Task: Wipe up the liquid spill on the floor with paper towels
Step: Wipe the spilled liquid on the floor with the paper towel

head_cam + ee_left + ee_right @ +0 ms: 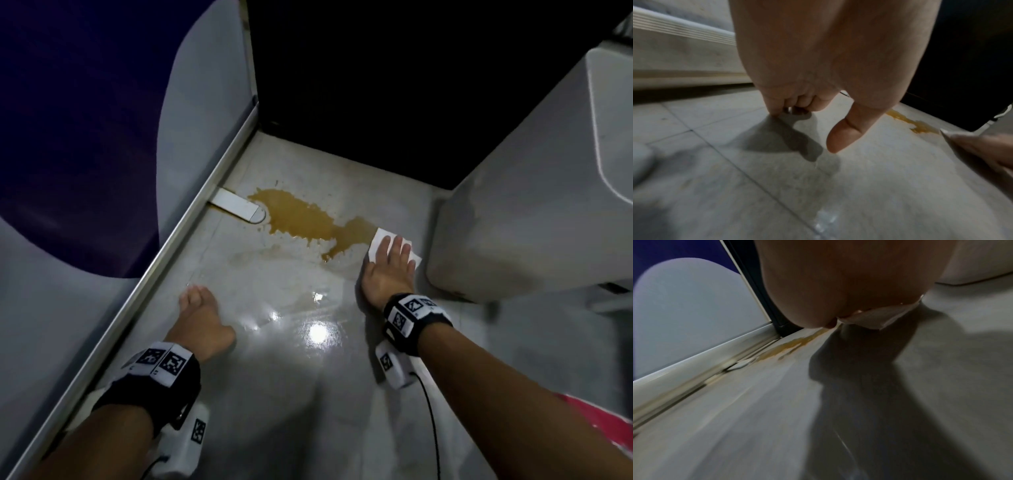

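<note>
A brown-orange spill (pixel 301 219) spreads over the grey tiled floor (pixel 274 394); its right tail reaches a white paper towel (pixel 379 237). My right hand (pixel 394 253) lies flat on the towel with straight fingers and presses it to the floor. In the right wrist view the towel (pixel 875 319) shows under my palm (pixel 838 288), with the spill (pixel 789 345) beyond. My left hand (pixel 197 298) rests on the floor short of the spill. In the left wrist view its fingers (pixel 797 104) are curled under and touch the tile, the thumb hangs free, and it holds nothing.
A white box-shaped unit (pixel 531 205) stands close to the right of the towel. A metal rail (pixel 171 257) runs along the left wall, with a white plate (pixel 236 205) touching the spill. A dark opening (pixel 376 85) lies behind. Wet sheen (pixel 318 332) glints between my arms.
</note>
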Available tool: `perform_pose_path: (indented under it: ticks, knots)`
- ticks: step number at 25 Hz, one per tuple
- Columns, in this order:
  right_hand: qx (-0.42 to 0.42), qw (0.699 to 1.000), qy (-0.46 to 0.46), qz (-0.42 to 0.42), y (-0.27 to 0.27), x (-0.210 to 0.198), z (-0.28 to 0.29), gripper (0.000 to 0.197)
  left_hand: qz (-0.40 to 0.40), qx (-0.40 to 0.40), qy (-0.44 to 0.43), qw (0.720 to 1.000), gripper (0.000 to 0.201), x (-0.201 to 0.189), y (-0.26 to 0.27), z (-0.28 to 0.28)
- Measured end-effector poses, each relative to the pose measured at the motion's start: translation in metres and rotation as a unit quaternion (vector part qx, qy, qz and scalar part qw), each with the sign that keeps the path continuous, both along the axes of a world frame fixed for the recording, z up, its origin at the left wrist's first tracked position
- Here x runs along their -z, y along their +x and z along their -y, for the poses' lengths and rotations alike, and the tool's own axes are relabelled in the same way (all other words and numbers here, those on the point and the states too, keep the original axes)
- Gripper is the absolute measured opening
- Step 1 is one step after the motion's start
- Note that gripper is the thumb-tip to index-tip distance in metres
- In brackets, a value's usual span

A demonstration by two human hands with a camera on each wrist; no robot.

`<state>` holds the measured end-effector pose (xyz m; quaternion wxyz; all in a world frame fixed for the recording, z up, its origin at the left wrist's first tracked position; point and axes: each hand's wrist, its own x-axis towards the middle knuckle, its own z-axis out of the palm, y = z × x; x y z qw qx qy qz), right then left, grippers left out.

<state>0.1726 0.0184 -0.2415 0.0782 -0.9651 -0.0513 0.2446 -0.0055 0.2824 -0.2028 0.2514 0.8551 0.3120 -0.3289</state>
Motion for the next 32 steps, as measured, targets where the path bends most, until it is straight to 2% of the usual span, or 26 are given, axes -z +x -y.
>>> perform_pose_path:
  ticks: [3, 6, 9, 14, 17, 27, 32]
  knots:
    - [-0.003, 0.999, 0.026, 0.027, 0.045, 0.004, -0.008, 0.060, 0.006, 0.005, -0.010, 1.000, 0.098, 0.003, -0.007, -0.005]
    - [-0.024, 0.998, 0.054, 0.018, 0.094, 0.003, -0.023, 0.058, 0.010, 0.020, -0.016, 1.000, 0.095, 0.000, -0.007, -0.006]
    - [-0.053, 0.997, 0.050, 0.025, 0.121, 0.005, -0.034, 0.057, 0.020, 0.034, -0.004, 0.999, 0.096, 0.001, -0.005, -0.004]
    - [-0.164, 0.984, 0.049, 0.047, 0.093, -0.002, -0.020, 0.058, 0.011, 0.010, -0.035, 0.999, 0.098, -0.005, -0.005, -0.008]
    - [-0.171, 0.983, 0.054, 0.033, 0.053, -0.002, -0.023, 0.061, -0.010, 0.024, -0.033, 0.999, 0.103, -0.009, -0.003, -0.008]
    - [-0.058, 0.996, 0.053, -0.045, -0.030, -0.004, -0.073, 0.067, 0.007, 0.000, -0.056, 0.998, 0.119, -0.014, -0.002, -0.006]
    - [0.060, 0.995, 0.059, -0.054, -0.005, -0.006, -0.116, 0.067, 0.025, -0.007, -0.065, 0.998, 0.116, -0.016, -0.003, -0.009]
